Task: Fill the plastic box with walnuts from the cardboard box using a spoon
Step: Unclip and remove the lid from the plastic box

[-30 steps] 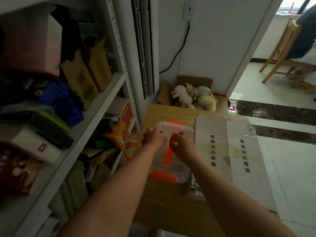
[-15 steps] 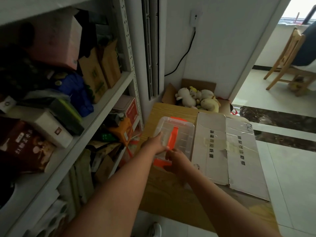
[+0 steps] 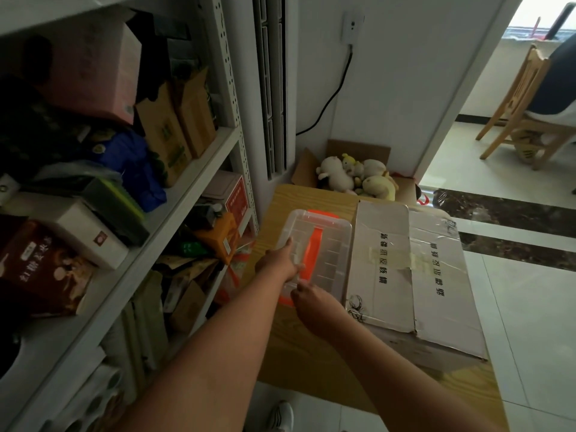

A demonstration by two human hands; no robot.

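A clear plastic box (image 3: pixel 330 244) with an orange handle and orange clips lies lid-on upon a small wooden table (image 3: pixel 299 347). My left hand (image 3: pixel 277 263) rests on the lid's near left part, fingers spread over it. My right hand (image 3: pixel 311 302) is at the box's near edge, by the orange clip; whether it grips the clip is hidden. To the right of the plastic box lies a flat cardboard box (image 3: pixel 414 269), taped shut, with printed characters on its flaps. No spoon and no walnuts are visible.
A crowded white shelf unit (image 3: pixel 174 194) full of boxes and bags stands close on the left. Behind the table sits an open carton of plush toys (image 3: pixel 358 177). A doorway on the right leads to a tiled floor with a wooden chair (image 3: pixel 517 113).
The view has pulled back and upward. My right hand slid from the lid's middle toward the box's near edge. My left hand stayed on the lid.
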